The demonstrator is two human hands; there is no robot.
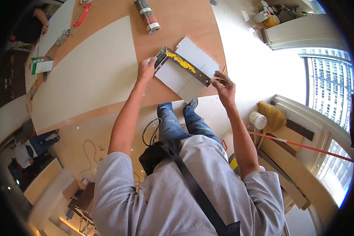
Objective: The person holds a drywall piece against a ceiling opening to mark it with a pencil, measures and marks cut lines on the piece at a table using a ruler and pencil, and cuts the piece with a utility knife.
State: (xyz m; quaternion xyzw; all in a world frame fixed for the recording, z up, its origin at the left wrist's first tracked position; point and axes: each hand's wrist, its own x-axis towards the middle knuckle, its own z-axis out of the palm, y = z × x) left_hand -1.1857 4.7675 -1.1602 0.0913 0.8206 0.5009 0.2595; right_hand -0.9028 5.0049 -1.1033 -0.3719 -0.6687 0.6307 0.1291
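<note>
Hands (146,70) at yellow-smeared dark bar (187,65)

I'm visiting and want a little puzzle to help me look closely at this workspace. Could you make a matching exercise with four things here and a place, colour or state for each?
Things:
1. Dark bar
2. C-clamp
3. Cylindrical roll
4. Rectangular container

Descriptions:
A. Green and white, toward the picture's left side
B. Banded in several colours, near the picture's top edge
C. Smeared with yellow, held at one end by the left hand
D. Bright red, toward the picture's upper left

Right pairs: 1-C, 2-D, 3-B, 4-A.
</note>
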